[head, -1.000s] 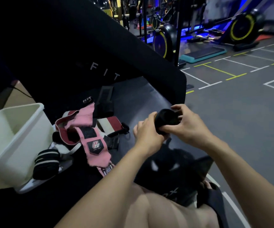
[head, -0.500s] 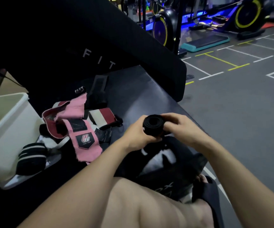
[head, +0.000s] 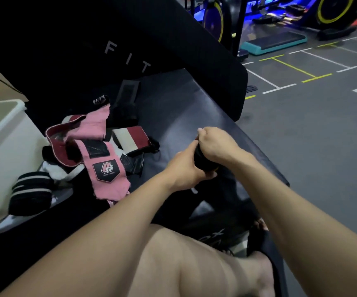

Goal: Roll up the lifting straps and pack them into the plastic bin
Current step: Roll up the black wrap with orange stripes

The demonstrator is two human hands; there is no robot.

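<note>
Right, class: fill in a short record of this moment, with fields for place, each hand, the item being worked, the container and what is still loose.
place: gym, black padded bench
left hand: grips black rolled strap
right hand: grips the same roll from above
container: white plastic bin, far left
still loose: pink strap, red and white strap, black and white striped roll

Gym floor beyond the bench

A teal step platform (head: 275, 42) lies near yellow-rimmed exercise machines (head: 331, 10); painted lines (head: 297, 69) cross the grey floor (head: 323, 146).
</note>
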